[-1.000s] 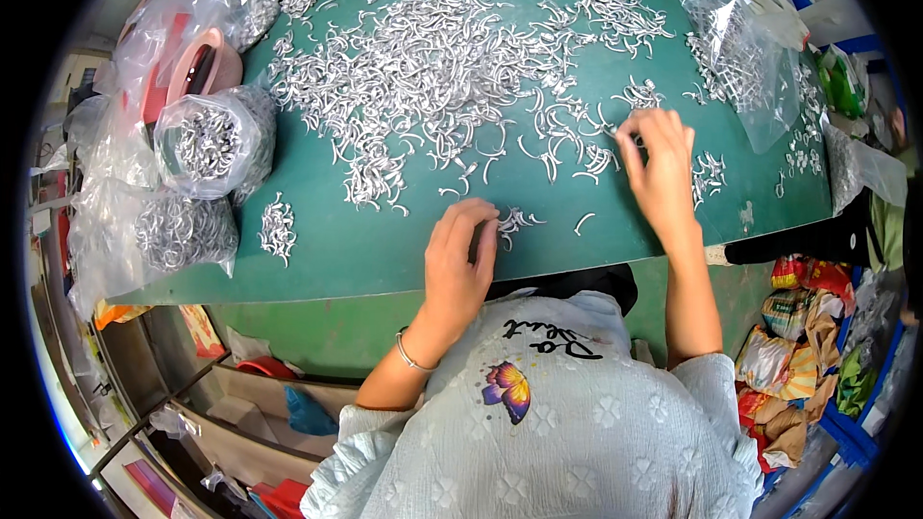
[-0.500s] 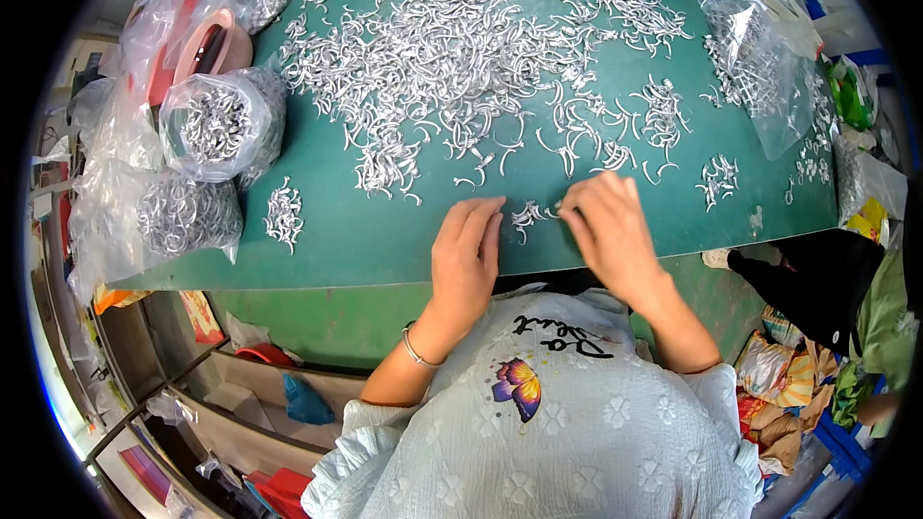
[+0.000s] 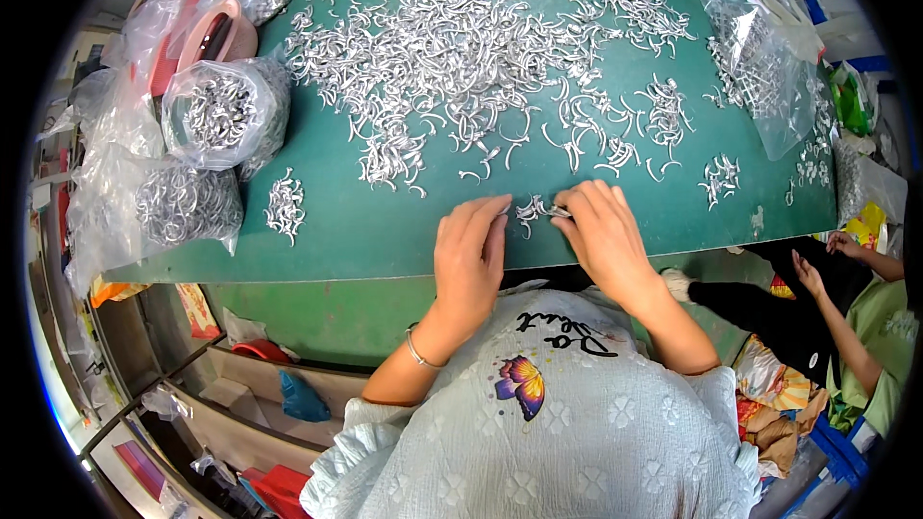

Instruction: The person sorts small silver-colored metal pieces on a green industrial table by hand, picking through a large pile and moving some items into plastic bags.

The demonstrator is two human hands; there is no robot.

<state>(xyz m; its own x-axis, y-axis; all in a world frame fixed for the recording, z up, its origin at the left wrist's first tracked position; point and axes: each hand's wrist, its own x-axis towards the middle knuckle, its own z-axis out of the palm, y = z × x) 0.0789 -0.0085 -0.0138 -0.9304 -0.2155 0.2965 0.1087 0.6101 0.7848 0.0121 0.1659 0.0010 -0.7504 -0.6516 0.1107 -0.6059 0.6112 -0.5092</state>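
Observation:
My left hand (image 3: 468, 250) rests at the near side of the green table, thumb and fingertips closed. A small glint shows at its fingertips, but what they hold is mostly hidden. Across from it, my right hand (image 3: 604, 235) pinches a small curved silver metal piece (image 3: 559, 212). Between both hands lies a little cluster of the same curved metal pieces (image 3: 528, 214). Farther out, a large loose heap of these pieces (image 3: 452, 48) spreads over the table (image 3: 365, 240).
Small separate piles lie at left (image 3: 286, 204) and right (image 3: 719, 179). Clear bags of metal parts (image 3: 189, 211) line the left edge, beside a pink container (image 3: 229, 37). Another bag (image 3: 769, 86) lies at right. A person in green (image 3: 880, 327) sits at the right, hands raised.
My right hand has come slightly lower, and the metal piece at its fingertips shows more clearly. My left hand stays almost in place. The other person's hands and arms have come into view at right.

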